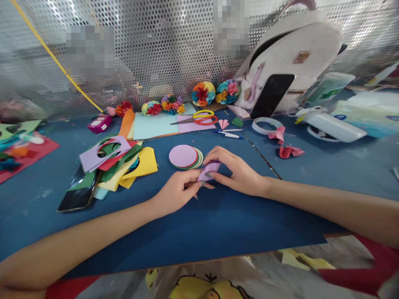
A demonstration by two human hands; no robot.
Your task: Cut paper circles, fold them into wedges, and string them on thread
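Pinching a small purple paper (208,171) from both sides, the left hand (177,193) and right hand (237,170) are keeping it steady over the blue bench (199,232). The fingers (215,153) are closed and gripping the paper so it is not slipping. A stack of paper circles (185,157) is sitting just beside it, close enough to reach, with scissors (195,119) lying farther back.

Fingers (215,154) hide most of the folded lilac paper (208,169). Two pixelated patches (89,47) blur the perforated metal screen (162,50). Coloured paper scraps (141,162) partly cover a phone (76,197); the bottom edge cuts off a printed shirt (202,288).
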